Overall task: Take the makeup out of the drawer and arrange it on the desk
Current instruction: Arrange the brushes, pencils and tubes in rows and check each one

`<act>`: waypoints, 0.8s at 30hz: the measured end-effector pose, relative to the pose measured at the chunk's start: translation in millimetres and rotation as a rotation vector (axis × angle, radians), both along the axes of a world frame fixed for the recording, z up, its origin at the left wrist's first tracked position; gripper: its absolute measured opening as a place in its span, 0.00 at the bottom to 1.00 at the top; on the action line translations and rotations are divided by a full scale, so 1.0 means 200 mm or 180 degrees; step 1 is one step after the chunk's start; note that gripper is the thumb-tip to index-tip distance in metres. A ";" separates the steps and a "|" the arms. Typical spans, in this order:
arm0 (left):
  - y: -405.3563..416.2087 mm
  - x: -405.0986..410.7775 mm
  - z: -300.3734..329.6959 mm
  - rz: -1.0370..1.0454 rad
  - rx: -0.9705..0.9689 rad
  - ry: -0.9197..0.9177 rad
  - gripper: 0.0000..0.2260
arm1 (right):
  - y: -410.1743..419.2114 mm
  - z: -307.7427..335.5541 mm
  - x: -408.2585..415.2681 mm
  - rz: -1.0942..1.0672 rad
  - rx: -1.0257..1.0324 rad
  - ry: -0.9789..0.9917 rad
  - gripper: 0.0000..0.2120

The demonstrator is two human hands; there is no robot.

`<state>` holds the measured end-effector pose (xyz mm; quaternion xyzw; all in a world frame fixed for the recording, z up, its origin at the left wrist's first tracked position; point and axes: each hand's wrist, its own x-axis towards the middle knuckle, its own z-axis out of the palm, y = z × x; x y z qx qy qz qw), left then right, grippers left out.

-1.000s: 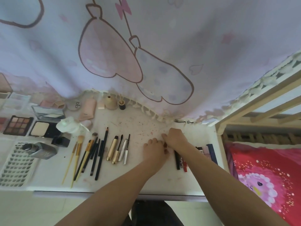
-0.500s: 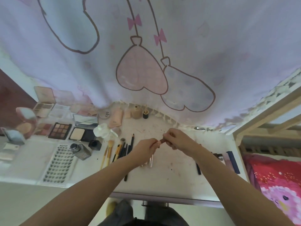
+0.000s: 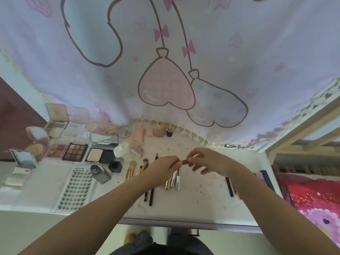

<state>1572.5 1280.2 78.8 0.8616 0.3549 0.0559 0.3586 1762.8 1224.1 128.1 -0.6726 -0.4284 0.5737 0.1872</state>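
**Both hands pinch one small brown stick above the desk**

At the far left of the desk point(image 3: 211, 205) lie open compacts point(image 3: 55, 124) and a dark eyeshadow palette point(image 3: 74, 151), with a lash tray point(image 3: 74, 188) in front of them and a glass bottle point(image 3: 101, 173) lying just beside the tray. Brushes point(image 3: 131, 169) and pencils point(image 3: 151, 196) lie in a row further right. The left hand point(image 3: 161, 170) hovers over that row, fingers curled, pinching one end of a short brown stick point(image 3: 184, 161). Silver tubes point(image 3: 174, 180) lie under it on the desk. The right hand point(image 3: 211, 161) pinches the stick's other end between thumb and forefinger, its other fingers loosely spread. A black pen point(image 3: 229, 186) lies partly under the right forearm
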 end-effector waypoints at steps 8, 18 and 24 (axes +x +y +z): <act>0.00 0.03 -0.02 -0.0080 0.0110 0.0103 0.12 | -0.02 -0.02 0.07 -0.0094 -0.0134 0.0083 0.06; 0.01 0.07 -0.04 -0.0068 0.0063 0.0162 0.11 | -0.03 -0.06 0.16 -0.0275 -0.0326 0.0360 0.07; 0.05 0.03 -0.08 -0.0349 0.0688 0.0693 0.13 | -0.04 -0.07 0.25 0.0117 -0.0267 -0.0651 0.06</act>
